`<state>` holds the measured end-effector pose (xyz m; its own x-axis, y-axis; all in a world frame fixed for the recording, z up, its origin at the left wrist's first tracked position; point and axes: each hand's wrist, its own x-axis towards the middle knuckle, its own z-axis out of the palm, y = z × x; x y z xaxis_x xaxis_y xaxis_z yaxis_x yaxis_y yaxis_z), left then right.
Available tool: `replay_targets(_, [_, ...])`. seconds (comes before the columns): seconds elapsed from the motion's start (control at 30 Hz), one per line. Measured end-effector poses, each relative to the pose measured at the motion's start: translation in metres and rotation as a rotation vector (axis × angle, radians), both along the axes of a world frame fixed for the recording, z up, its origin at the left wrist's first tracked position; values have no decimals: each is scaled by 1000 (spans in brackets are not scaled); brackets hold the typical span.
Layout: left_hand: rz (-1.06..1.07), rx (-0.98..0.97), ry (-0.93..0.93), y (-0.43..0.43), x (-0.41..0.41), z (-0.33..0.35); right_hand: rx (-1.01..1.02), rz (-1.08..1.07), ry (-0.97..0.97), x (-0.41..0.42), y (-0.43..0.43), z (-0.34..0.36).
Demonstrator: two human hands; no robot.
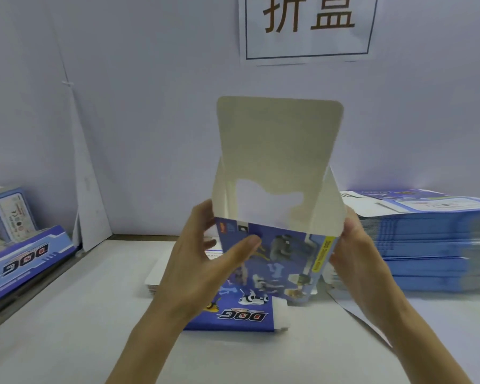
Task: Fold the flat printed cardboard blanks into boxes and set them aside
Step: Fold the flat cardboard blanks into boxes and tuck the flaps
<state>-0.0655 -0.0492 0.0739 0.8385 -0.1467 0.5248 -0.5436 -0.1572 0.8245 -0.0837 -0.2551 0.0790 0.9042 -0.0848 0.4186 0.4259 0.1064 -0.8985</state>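
Box [275, 261] upright (open end up); left hand [203, 261], right hand [356, 253] fingers [241, 246] gripping sides.

You have even, cool, bluish light, with only faint, soft shadows on the table [67, 322]. Everything looks slightly soft, and the stack of blanks [427, 245] at the right smears with blur. Straight lines bend toward the edges.

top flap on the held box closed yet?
No, the top flap stands upright above the open box, which the left hand and right hand hold at its sides.
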Motion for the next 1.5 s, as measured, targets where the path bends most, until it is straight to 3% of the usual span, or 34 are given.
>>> replay_targets(0.1, [-144,-117,46,-2,0,0,12,62,-1,-4,-5,-7])
replay_targets(0.3, [-57,57,-34,-10,-9,-5,221,209,17,-10,-2,-6])
replay_targets(0.43, [-241,-59,1,-20,-14,-6,306,252,34,-14,-3,-4])
replay_targets(0.63, [-256,-51,-38,-18,-10,-8,284,324,89,-14,-8,-3])
replay_targets(0.83, [-249,12,-102,-18,-9,-10,198,130,130,-7,2,-14])
replay_targets(1.03, [-258,20,-110,-14,-9,-6,181,117,130,-8,4,-11])
replay_targets(1.23, [-246,11,-53,-17,-12,-4,176,97,70,-9,7,-10])
replay_targets(1.4, [-283,-16,136,-22,-20,13,217,113,21,-14,9,-5])
replay_targets(1.5, [-456,-253,331,-26,-27,20,239,51,5,-19,6,-2])
